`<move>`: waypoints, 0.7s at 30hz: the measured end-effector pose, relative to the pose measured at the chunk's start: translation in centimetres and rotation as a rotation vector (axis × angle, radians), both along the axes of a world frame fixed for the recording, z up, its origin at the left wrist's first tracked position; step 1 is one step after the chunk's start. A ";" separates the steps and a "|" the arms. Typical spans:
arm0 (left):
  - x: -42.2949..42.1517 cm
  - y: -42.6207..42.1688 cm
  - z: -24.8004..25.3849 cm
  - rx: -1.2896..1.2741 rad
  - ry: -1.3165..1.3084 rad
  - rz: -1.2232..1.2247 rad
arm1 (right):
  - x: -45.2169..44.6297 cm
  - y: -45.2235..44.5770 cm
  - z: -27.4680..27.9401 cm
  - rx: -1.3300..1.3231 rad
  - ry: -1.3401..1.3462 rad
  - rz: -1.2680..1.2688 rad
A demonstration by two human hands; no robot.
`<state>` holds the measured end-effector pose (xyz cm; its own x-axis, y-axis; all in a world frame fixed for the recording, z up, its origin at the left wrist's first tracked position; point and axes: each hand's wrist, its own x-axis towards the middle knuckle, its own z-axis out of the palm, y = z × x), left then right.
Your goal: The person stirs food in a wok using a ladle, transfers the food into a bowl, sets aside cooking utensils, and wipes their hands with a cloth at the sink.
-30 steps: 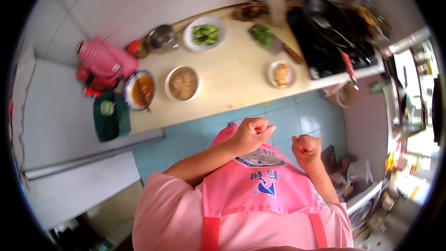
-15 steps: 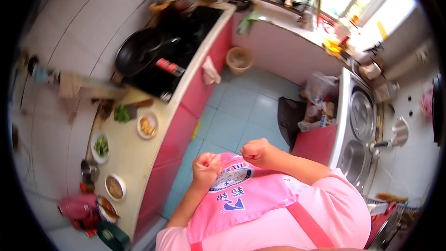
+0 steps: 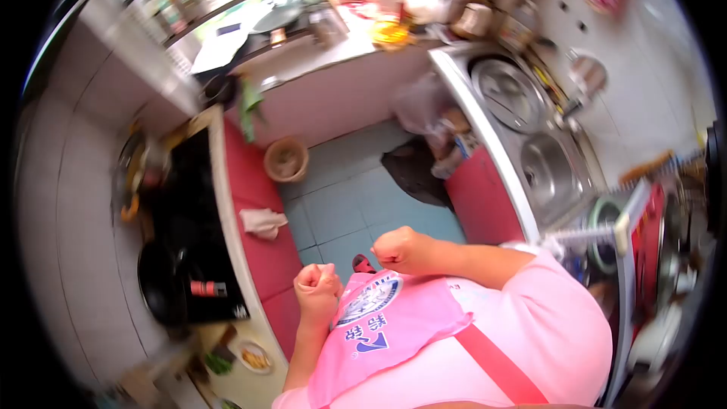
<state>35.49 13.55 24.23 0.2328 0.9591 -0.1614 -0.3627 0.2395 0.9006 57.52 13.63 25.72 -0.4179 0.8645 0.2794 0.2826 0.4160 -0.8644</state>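
Both hands are raised in front of the pink apron [image 3: 371, 318], curled into fists a short way apart. My left hand [image 3: 316, 288] is closed, with nothing visible in it, and is the nearer one to the red cabinet fronts [image 3: 261, 257]. My right hand [image 3: 401, 250] is a fist too, with no object showing, its forearm reaching across from the right. Neither hand touches any kitchen item. Below them the blue tiled floor [image 3: 352, 204] shows, with a slipper [image 3: 363, 263] between the fists.
At left are the black stove [image 3: 193, 212], a wok [image 3: 160, 284] and a plate of yellow food [image 3: 254, 357]. A waste basket [image 3: 286, 160] stands on the floor. The sink [image 3: 549, 170] and a dish rack [image 3: 598, 231] are at right, a dark bag [image 3: 416, 170] beside the cabinet.
The view has swung right, from the food counter to the window, basket and sink. Both hands stay closed in front of the apron.
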 end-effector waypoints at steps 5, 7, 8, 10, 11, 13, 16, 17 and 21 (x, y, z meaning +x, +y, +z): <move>1.5 8.1 0.2 -0.094 -0.049 -0.257 | 1.3 2.2 0.5 -0.003 0.025 -0.230; 2.8 10.6 -0.2 -0.193 -0.103 -0.329 | 2.3 2.7 0.2 -0.051 0.025 -0.312; 3.7 11.5 -0.2 -0.206 -0.099 -0.366 | 3.1 3.0 0.3 -0.050 0.023 -0.346; 5.8 13.2 -0.4 -0.246 -0.101 -0.423 | 5.1 3.5 0.5 -0.067 0.038 -0.437; 7.0 14.2 -0.3 -0.292 -0.107 -0.441 | 6.2 4.2 0.9 -0.073 0.033 -0.459; 9.6 15.8 -0.3 -0.294 -0.100 -0.483 | 8.7 5.2 0.8 -0.079 -0.003 -0.520; 13.7 18.3 -0.6 -0.285 -0.075 -0.499 | 13.2 7.1 -0.5 -0.094 -0.039 -0.559; 15.3 19.1 -0.8 -0.270 -0.057 -0.488 | 15.2 7.7 -1.3 -0.092 -0.038 -0.562; 22.3 22.4 -1.1 -0.324 -0.057 -0.433 | 28.9 12.1 -7.8 0.034 -0.192 -0.903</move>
